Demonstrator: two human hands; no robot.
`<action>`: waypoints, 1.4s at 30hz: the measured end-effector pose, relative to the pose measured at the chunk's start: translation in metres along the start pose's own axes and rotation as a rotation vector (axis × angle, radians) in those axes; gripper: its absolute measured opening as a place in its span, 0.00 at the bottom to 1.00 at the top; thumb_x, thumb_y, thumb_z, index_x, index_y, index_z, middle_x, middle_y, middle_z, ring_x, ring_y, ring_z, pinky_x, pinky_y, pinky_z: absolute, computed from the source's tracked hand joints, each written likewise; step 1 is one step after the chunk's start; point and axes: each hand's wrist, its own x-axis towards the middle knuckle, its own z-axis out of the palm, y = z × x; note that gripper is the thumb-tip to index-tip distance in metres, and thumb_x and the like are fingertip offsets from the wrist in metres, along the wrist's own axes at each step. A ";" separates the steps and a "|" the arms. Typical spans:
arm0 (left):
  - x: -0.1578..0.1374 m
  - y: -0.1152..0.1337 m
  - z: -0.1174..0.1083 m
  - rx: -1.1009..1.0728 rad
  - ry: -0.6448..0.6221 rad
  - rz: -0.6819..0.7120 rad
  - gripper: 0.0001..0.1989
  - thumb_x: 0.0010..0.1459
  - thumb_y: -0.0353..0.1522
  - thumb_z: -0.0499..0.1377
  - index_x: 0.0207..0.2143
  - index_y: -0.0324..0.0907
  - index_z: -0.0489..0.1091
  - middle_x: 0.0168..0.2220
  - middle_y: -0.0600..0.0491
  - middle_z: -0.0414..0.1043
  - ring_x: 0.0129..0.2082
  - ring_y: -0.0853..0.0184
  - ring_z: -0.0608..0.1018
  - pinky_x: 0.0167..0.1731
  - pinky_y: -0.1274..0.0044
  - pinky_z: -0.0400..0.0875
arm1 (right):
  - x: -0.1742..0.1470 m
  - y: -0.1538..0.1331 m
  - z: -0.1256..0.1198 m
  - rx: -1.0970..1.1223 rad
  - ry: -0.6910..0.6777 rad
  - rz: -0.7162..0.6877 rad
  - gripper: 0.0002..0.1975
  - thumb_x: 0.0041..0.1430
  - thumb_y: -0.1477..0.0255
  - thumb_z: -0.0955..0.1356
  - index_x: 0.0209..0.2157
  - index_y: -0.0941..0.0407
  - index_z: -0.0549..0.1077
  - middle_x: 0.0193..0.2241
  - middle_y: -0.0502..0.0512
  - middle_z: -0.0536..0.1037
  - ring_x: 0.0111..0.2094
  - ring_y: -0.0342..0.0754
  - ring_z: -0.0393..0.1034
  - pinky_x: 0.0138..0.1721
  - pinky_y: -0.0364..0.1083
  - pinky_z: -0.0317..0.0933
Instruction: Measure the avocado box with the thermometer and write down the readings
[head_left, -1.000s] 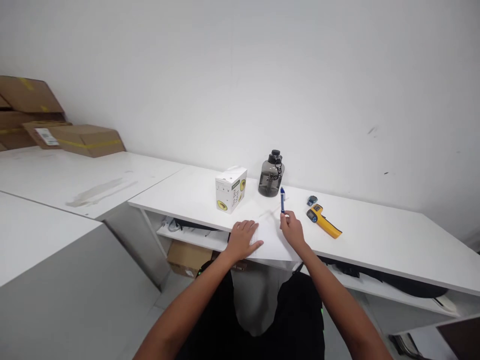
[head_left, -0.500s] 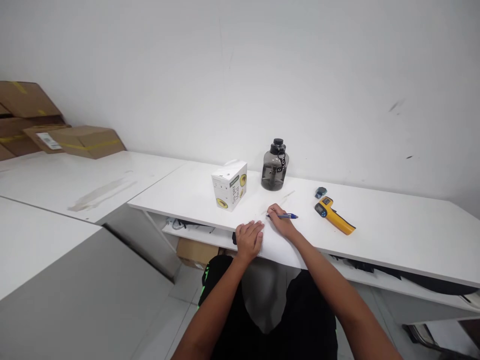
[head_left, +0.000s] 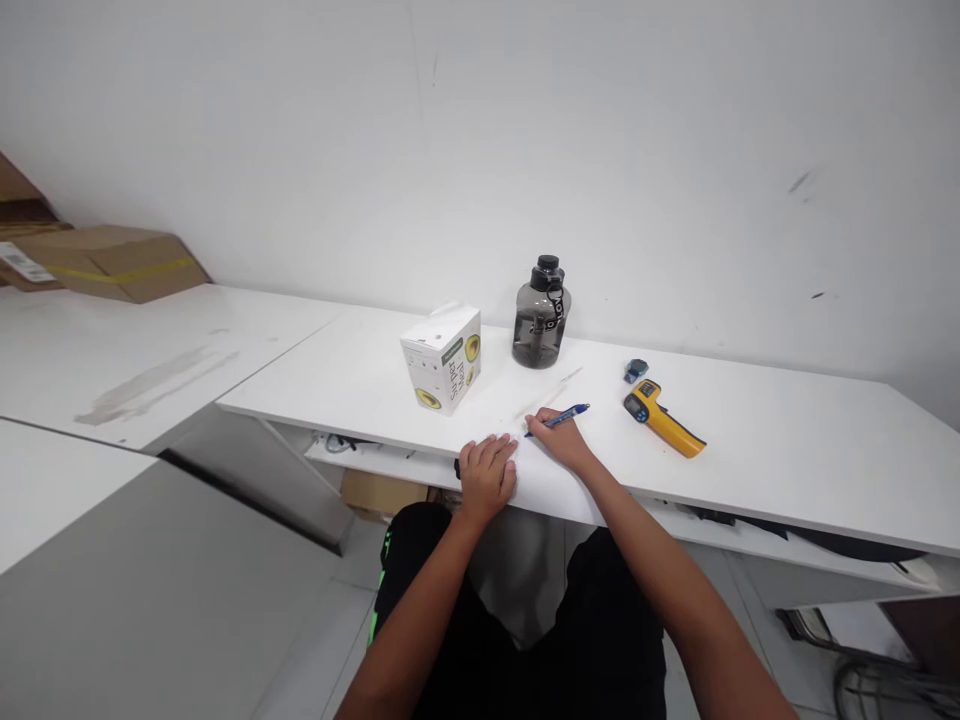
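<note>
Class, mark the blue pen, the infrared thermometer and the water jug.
blue pen (head_left: 564, 414), head view, mid barrel.
infrared thermometer (head_left: 664, 421), head view, yellow handle.
water jug (head_left: 541, 328), head view, smoky body.

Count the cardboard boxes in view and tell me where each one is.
2, maybe more: one cardboard box on the far left table, one brown box under the desk's shelf. Partial boxes at the left edge suggest others out of frame.

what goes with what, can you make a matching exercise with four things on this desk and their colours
Things:
1 pen
2 bottle
3 thermometer
4 box

Colours:
A white with avocado pictures
B yellow and black
C blue
D smoky grey with a black cap

Pairs: 1-C, 2-D, 3-B, 4-A
</note>
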 end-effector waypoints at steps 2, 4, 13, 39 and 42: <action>0.000 0.001 0.001 -0.009 0.000 -0.003 0.16 0.62 0.31 0.51 0.48 0.44 0.74 0.47 0.49 0.79 0.49 0.59 0.76 0.53 0.64 0.57 | 0.001 0.000 0.000 -0.020 -0.014 0.004 0.17 0.55 0.59 0.65 0.18 0.52 0.63 0.18 0.47 0.65 0.25 0.46 0.60 0.31 0.46 0.55; -0.001 0.001 0.002 -0.013 -0.007 -0.003 0.16 0.62 0.31 0.52 0.49 0.44 0.74 0.47 0.50 0.79 0.49 0.59 0.76 0.53 0.64 0.57 | 0.002 0.000 0.001 -0.036 -0.016 0.008 0.17 0.55 0.59 0.64 0.18 0.52 0.64 0.19 0.47 0.66 0.25 0.46 0.60 0.31 0.46 0.55; -0.006 -0.004 0.012 0.007 0.023 -0.009 0.17 0.62 0.34 0.51 0.48 0.46 0.75 0.46 0.50 0.80 0.48 0.59 0.76 0.53 0.64 0.56 | 0.002 0.000 0.001 -0.033 -0.033 0.006 0.16 0.53 0.60 0.65 0.17 0.52 0.63 0.19 0.47 0.67 0.26 0.46 0.62 0.32 0.46 0.56; -0.012 -0.010 0.020 0.033 0.010 0.015 0.18 0.62 0.36 0.50 0.48 0.48 0.76 0.47 0.50 0.79 0.48 0.59 0.76 0.53 0.65 0.56 | 0.002 -0.001 0.000 -0.037 0.025 0.022 0.18 0.54 0.58 0.65 0.17 0.52 0.62 0.16 0.47 0.64 0.24 0.46 0.59 0.30 0.46 0.57; -0.013 -0.010 0.020 0.035 0.010 0.017 0.18 0.62 0.36 0.50 0.49 0.48 0.75 0.47 0.50 0.79 0.49 0.59 0.76 0.53 0.65 0.56 | 0.002 0.000 0.000 -0.042 0.030 0.015 0.18 0.54 0.58 0.65 0.16 0.52 0.62 0.16 0.47 0.64 0.24 0.46 0.59 0.30 0.46 0.56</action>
